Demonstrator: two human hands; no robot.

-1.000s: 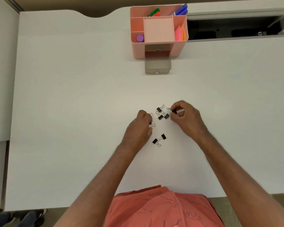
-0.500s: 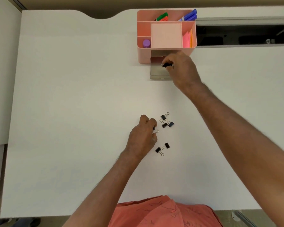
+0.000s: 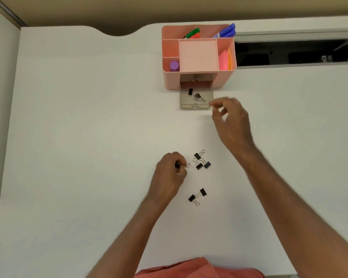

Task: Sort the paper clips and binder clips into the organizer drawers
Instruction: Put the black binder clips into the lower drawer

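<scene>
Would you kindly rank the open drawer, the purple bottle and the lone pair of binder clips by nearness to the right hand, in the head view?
1. open drawer, just left of the right hand.
2. purple bottle, in the organizer's front-left compartment.
3. lone pair of binder clips, nearest the person.

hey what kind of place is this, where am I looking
Most likely an office or study desk: a white desk holding a pink desk organizer with markers and sticky notes, and binder clips being sorted.
</scene>
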